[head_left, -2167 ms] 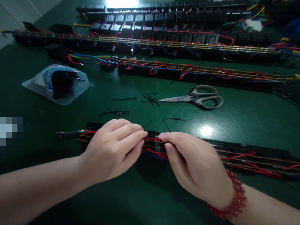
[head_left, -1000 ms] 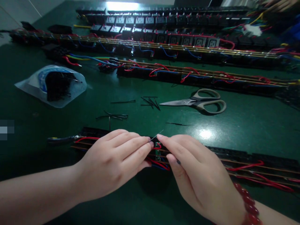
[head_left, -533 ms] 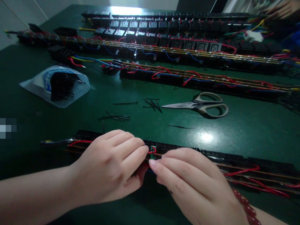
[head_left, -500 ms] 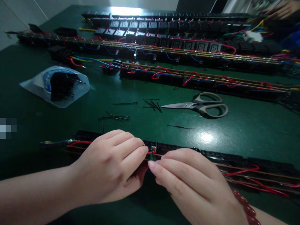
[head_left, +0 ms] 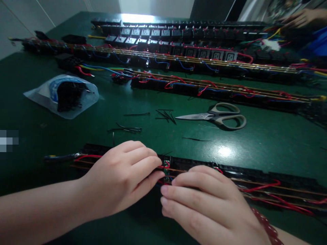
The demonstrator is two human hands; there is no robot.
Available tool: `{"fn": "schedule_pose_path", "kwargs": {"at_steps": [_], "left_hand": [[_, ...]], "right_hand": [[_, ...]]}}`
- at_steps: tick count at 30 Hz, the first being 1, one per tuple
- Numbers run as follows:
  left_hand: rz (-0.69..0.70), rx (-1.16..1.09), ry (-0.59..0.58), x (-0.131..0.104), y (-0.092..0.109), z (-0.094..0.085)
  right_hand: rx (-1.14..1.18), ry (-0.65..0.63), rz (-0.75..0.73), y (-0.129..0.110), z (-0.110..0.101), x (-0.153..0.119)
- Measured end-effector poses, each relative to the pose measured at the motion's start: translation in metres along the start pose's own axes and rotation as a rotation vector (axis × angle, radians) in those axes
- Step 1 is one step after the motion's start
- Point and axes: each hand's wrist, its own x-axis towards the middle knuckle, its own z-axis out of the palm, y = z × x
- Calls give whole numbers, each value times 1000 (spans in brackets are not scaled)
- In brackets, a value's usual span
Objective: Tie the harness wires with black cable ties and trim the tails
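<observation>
Across the front of the table lies a long black power strip housing with copper bars, red wires and a small green circuit board. My left hand rests over its left part, thumb and fingers pinched beside the board; what they grip is hidden. A thin dark strand, perhaps a cable tie, sticks out above those fingertips. My right hand is at the near side, just right of the board, fingers bent and pressed together by the wires. Its thumb and anything in its grasp are hidden.
Beyond the strip lie scissors, loose black cable ties and an open plastic bag of ties. Further back run more wired power strips. Another person's hand is at the far right.
My right hand's fingertips have moved down and slightly apart from the left ones, showing more of the green board. My left thumb has come up closer to its fingers. The view has shifted slightly.
</observation>
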Motion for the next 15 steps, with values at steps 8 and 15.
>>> {"fn": "schedule_pose_path", "kwargs": {"at_steps": [8,15], "left_hand": [[-29,-94,-2,1,-2,0],[-25,-119,-11,2,-4,1]], "right_hand": [[-59,-25,2,-4,1,-3],[-89,20,22,-10,-2,2]]}}
